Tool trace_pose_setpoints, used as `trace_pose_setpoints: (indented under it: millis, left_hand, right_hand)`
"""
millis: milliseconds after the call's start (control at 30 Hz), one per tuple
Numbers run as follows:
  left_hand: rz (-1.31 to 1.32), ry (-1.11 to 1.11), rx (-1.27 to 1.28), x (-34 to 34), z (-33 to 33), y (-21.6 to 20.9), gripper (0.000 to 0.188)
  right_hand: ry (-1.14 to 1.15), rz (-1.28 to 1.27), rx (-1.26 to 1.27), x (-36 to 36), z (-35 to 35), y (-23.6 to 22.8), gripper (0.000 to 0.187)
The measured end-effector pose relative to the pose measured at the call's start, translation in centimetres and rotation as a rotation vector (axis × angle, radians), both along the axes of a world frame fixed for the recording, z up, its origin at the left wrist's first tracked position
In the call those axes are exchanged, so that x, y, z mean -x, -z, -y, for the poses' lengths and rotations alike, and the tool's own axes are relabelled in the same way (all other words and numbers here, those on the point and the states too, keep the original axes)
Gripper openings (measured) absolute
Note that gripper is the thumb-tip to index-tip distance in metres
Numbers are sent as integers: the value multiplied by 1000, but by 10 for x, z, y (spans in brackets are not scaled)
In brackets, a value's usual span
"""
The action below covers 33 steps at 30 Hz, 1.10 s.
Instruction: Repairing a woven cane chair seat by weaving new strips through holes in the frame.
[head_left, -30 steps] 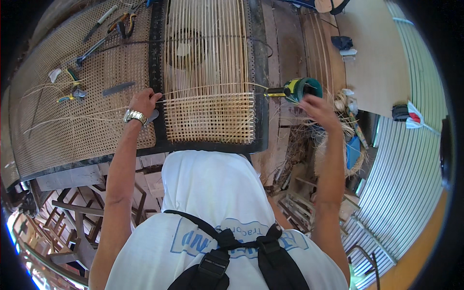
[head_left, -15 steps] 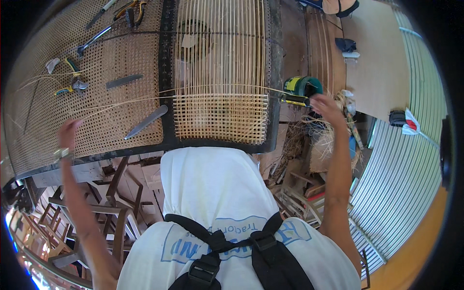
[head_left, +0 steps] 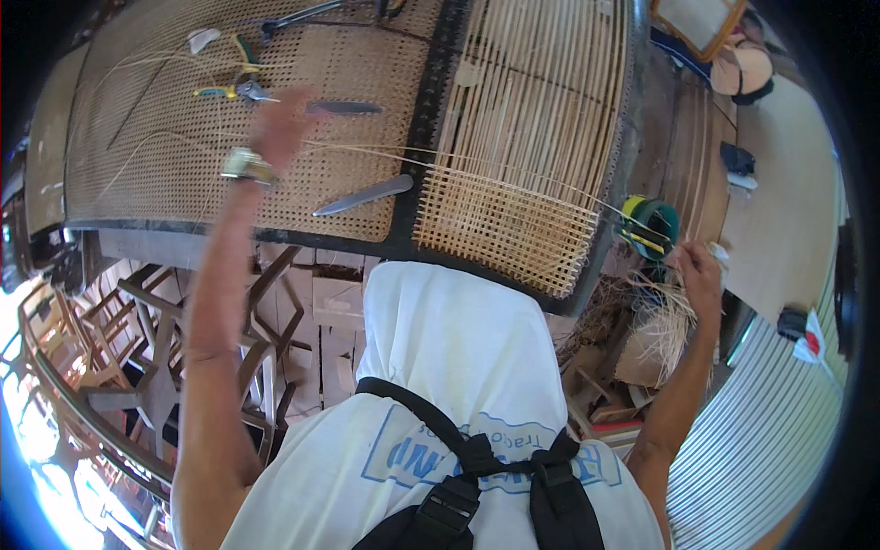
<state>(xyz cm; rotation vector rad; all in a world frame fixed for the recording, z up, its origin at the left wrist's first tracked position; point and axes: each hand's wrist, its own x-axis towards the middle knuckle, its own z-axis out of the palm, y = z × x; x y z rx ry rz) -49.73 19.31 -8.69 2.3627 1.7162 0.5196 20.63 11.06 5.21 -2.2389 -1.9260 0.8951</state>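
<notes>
A panel of pale cane strips (head_left: 504,229), tightly woven at its near end and with long loose strips beyond, lies in front of me in a dark frame (head_left: 418,174). A thin cane strand (head_left: 587,194) crosses it and runs past the frame's right edge. Beyond that edge my right hand (head_left: 698,275) is closed, fingertips pinched on the strand's end. My left hand (head_left: 282,128), smeared by motion, hovers over the finished cane webbing (head_left: 344,69) on the left, close to further loose strands (head_left: 353,147). Its fingers cannot be made out.
On the webbing lie a flat pointed blade (head_left: 365,195), a second dark blade (head_left: 348,107) and yellow-handled pruning shears (head_left: 246,84). A green tin (head_left: 651,227) stands beside my right hand, with cane scraps (head_left: 665,316) below it. Wooden chair frames (head_left: 266,339) stand at lower left.
My view has turned, shifting the panel rightward in the picture. My left hand has moved forward and right over the webbing, nearer the shears. My right hand stays beyond the frame's right edge.
</notes>
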Motion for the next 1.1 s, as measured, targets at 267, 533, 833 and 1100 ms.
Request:
trace_pose_setpoints:
  millis: [267, 533, 833, 1100]
  left_hand:
    - [-89, -10, 307, -156, 34, 69, 21]
    - [-244, -61, 420, -163, 22, 56, 19]
    - [-490, 89, 325, -167, 34, 69, 7]
    - [-217, -35, 679, -182, 6, 35, 38]
  right_hand:
    - [-174, 363, -258, 47, 3, -118, 15]
    - [11, 544, -239, -20, 29, -87, 19]
    - [-328, 718, -258, -39, 39, -41, 7]
    - [-169, 764, -243, -75, 64, 8, 12]
